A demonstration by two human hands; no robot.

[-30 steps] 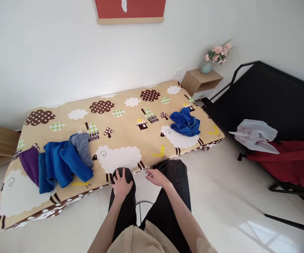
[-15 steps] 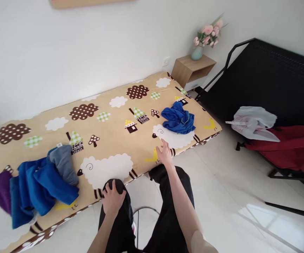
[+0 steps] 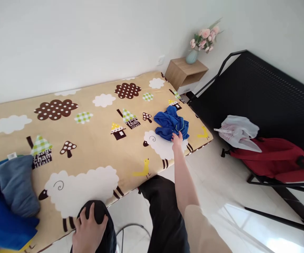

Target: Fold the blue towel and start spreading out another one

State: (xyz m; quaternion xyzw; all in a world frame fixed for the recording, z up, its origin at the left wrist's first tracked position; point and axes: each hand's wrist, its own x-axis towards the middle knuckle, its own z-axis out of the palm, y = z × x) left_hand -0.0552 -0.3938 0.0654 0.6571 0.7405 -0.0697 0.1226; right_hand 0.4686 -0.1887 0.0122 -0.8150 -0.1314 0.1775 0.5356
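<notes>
At the right end of the bed [image 3: 96, 140], touching the crumpled blue cloth [image 3: 167, 121] with right hand [image 3: 177, 140], fingers parted, resting left hand [image 3: 88, 228], fingers spread, on the knee [image 3: 99, 212], and perhaps risking a slip by pinching one loose fold.

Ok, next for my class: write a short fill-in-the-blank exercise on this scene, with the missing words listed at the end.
1. The right hand is at the near edge of a crumpled cloth coloured ____.
2. The hand resting on a knee in black trousers is the ____ one.
3. The pink flowers stand in a ____ on the wooden nightstand.
4. The large animal printed on the bedsheet beside that knee is a ____.

Missing words: blue; left; vase; sheep.
</notes>
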